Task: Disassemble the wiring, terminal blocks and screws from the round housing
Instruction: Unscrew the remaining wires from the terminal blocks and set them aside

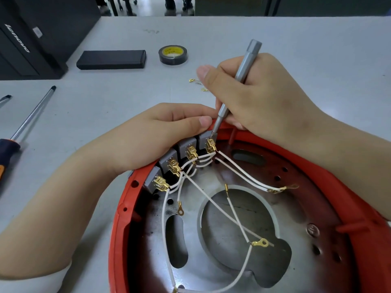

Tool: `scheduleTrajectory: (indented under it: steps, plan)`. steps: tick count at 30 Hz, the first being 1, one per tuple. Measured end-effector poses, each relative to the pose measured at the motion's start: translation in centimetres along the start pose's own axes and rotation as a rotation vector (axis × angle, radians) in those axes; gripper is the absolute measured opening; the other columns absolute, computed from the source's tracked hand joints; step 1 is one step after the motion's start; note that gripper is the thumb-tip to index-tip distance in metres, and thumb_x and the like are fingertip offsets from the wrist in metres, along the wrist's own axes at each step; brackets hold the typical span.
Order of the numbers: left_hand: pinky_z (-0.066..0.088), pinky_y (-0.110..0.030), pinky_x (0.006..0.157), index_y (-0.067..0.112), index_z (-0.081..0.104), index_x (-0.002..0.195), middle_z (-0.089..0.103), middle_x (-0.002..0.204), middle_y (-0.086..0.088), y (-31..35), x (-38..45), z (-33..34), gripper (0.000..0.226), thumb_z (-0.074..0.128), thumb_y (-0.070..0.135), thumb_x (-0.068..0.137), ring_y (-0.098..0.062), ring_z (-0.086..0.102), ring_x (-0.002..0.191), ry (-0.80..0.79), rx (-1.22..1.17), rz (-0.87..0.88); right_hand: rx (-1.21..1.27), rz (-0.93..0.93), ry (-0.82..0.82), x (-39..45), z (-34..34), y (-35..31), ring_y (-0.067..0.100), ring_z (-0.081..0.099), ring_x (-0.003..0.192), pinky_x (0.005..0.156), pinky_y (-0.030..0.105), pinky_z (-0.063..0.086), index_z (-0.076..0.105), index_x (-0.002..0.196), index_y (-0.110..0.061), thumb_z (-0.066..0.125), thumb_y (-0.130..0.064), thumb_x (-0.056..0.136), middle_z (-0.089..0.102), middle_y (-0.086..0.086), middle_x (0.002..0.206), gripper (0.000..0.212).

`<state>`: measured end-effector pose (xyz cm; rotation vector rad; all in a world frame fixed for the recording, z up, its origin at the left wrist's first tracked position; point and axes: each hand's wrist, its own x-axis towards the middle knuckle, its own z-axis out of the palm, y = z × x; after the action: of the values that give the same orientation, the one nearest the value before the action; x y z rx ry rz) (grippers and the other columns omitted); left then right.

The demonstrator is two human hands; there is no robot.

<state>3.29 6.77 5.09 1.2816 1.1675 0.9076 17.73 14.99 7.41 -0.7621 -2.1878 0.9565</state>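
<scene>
The round red housing (122,218) lies on the table in front of me, its metal floor full of holes and cut-outs. Several grey terminal blocks (186,145) with brass connectors line its upper left rim. White wires (237,172) with brass ring lugs run from them across the floor. My left hand (152,134) grips the rim behind the blocks, thumb on the rightmost block. My right hand (254,94) holds a slim grey screwdriver (243,66) like a pen, its tip on the rightmost block's brass connector (211,143).
A roll of black tape (173,55) and a flat black case (111,59) lie at the back. A black computer tower (29,34) stands at the far left. A long screwdriver (23,123) lies left. Small loose brass terminals (197,83) lie beyond my right thumb.
</scene>
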Motion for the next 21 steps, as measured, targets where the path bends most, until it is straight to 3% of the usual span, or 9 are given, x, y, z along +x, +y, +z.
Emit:
scheduleTrajectory:
  steps: [4,21]
  plan:
    - [0.054,-0.02,0.081,0.011,0.064,0.117,0.074,0.105,-0.005,0.15,-0.12,0.01,0.031,0.044,0.015,0.094,-0.017,0.07,0.097,-0.003,0.01,-0.006,0.101,0.018,0.045,-0.06,-0.12,0.27,0.005,0.045,0.034,0.043,0.012,0.032,0.043,0.055,-0.007,0.044,-0.021,0.101,0.042,-0.01,0.033,0.048]
    - [0.053,-0.017,0.077,0.012,0.065,0.113,0.075,0.1,-0.001,0.17,-0.05,0.15,0.03,0.044,0.015,0.092,-0.012,0.071,0.092,-0.001,-0.025,-0.006,0.157,0.03,0.018,0.03,0.19,0.52,0.005,0.043,0.033,0.041,0.011,0.031,0.042,0.055,-0.009,0.041,-0.022,0.103,0.041,-0.008,0.032,0.05]
